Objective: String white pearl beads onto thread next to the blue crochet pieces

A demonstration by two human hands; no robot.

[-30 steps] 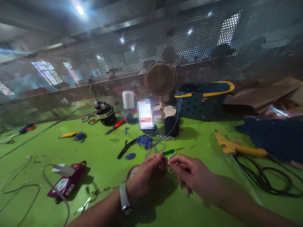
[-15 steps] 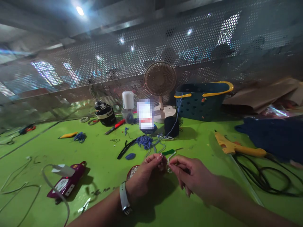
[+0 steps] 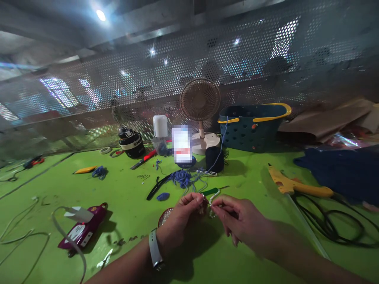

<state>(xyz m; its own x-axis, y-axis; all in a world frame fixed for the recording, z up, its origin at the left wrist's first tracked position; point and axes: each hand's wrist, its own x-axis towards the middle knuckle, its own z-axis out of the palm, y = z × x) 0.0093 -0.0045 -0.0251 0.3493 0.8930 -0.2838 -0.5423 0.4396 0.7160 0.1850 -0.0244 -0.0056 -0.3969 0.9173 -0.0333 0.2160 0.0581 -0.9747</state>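
Over the green table (image 3: pixel 124 193), my left hand (image 3: pixel 180 221) and my right hand (image 3: pixel 239 221) meet fingertip to fingertip. Both pinch a short string of small pale beads (image 3: pixel 212 206) that hangs between them. A white watch band circles my left wrist. Just beyond the fingers lies a green-handled crochet hook (image 3: pixel 213 191). A round red-rimmed dish of beads (image 3: pixel 164 215) peeks out from behind my left hand. Farther back lie a blue crocheted flower (image 3: pixel 181 176) and a dark ball of yarn (image 3: pixel 214 158).
A small fan (image 3: pixel 200 104) and a blue basket with yellow handles (image 3: pixel 251 126) stand at the back by a perforated metal screen. A yellow glue gun (image 3: pixel 296 185) with a black cable lies at the right. A magenta device (image 3: pixel 83 228) with a white cable lies at the left.
Both hands hold almost the same spot, with only tiny finger shifts on the beads. The view has tilted slightly.
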